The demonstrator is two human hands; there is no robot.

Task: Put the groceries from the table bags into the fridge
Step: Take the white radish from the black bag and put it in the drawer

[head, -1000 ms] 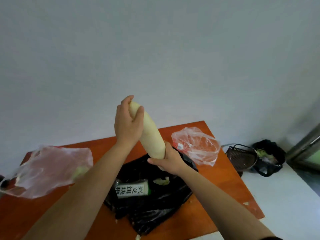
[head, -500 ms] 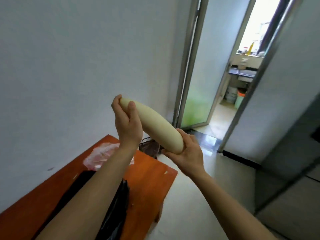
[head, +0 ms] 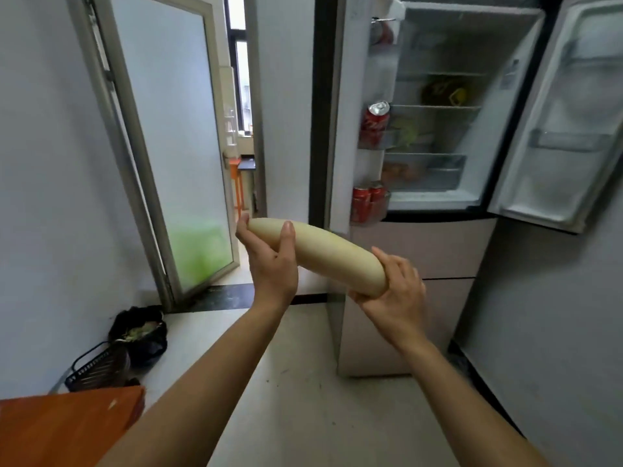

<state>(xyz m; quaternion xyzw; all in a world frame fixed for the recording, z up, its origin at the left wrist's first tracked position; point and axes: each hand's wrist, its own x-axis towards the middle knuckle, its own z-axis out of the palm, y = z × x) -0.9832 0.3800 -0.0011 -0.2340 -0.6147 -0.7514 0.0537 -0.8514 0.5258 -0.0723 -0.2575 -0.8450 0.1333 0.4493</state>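
Both hands are clamped on 1 long white radish [head: 323, 254]. My left hand [head: 269, 261] wraps the narrow end with the thumb across the near side. My right hand [head: 394, 294] cups the thick end from underneath, fingers curled round it. The radish lies slanted between them, narrow end higher, held in the air and touching nothing else.

Beyond and above my right hand stands the fridge [head: 421, 251], its 2 upper doors swung open. A few red cans [head: 365, 202] sit in the door rack just above the radish. Further up, some blurred items lie on the shelves, 1 yellowish and 1 green. Whether those came from the bags I cannot tell.

As I judge it, this 1 item is out of its bag but not yet in the fridge. It has to reach the shelves and be laid where its length fits.

Below my left forearm a corner of the orange tabletop [head: 67, 429] shows. The bags are out of view, so I cannot say how much is left. A wire basket [head: 97, 369] and a black bag [head: 141, 332] sit on the floor below my left hand.
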